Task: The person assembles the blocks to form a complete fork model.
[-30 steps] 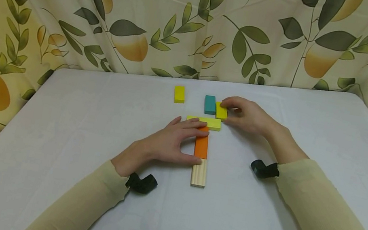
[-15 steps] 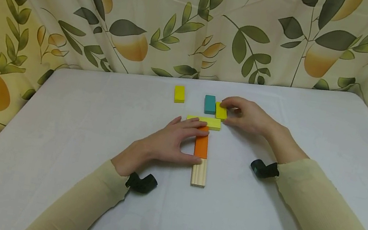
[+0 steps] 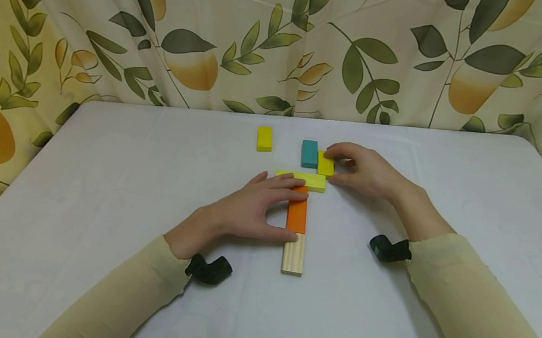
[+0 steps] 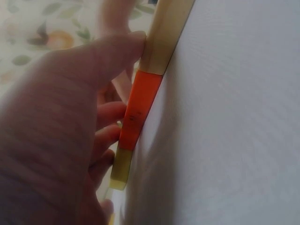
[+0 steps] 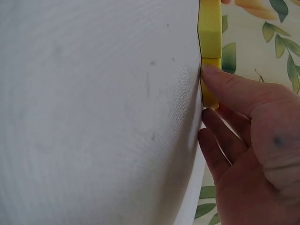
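My right hand (image 3: 368, 173) pinches a small yellow wooden block (image 3: 326, 165) between thumb and fingers. That block lies flat, close beside a teal block (image 3: 308, 154). In the right wrist view, its end meets the side of a longer yellow-green block (image 5: 210, 35). Below the yellow-green block, an orange block (image 3: 297, 219) and a plain wood block (image 3: 293, 259) run end to end toward me, making a T. My left hand (image 3: 253, 208) rests spread along this row, thumb at the plain block, fingertips over the orange and yellow-green ones.
Another yellow block (image 3: 265, 139) lies apart at the back left of the white-covered table (image 3: 140, 170). A leaf-and-fruit patterned curtain (image 3: 273, 30) hangs behind the far edge. Black wrist cameras (image 3: 209, 270) stick out from both sleeves near the tabletop.
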`<state>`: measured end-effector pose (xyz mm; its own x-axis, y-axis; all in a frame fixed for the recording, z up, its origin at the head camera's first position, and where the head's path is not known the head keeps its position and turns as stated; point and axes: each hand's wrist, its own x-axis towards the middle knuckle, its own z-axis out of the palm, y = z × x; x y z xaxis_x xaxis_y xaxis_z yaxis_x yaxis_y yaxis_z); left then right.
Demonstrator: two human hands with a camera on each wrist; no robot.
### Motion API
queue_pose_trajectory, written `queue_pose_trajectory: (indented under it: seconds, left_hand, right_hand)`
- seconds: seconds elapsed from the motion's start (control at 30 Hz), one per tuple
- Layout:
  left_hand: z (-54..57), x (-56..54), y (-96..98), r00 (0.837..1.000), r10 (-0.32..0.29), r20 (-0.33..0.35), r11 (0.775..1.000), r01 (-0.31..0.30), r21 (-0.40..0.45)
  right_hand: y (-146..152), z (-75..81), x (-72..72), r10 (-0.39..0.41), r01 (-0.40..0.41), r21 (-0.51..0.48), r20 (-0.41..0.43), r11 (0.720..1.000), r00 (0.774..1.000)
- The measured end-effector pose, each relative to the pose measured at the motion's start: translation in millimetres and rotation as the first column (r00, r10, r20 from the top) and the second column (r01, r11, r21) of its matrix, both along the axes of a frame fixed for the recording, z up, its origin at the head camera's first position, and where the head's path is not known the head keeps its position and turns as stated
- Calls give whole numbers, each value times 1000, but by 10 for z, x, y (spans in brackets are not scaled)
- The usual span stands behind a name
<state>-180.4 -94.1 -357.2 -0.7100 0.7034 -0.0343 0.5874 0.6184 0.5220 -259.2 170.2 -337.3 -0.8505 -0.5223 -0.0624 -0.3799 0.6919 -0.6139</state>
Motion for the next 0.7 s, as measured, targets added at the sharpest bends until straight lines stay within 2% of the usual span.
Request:
queue_pose_trajectory:
  seconds: [0.7]
  left_hand:
    - [2,-4,5,1000,1,6,1000,-1,-13]
  right_hand:
    - [5,16,17,13,-13,-18,11,1000,1000]
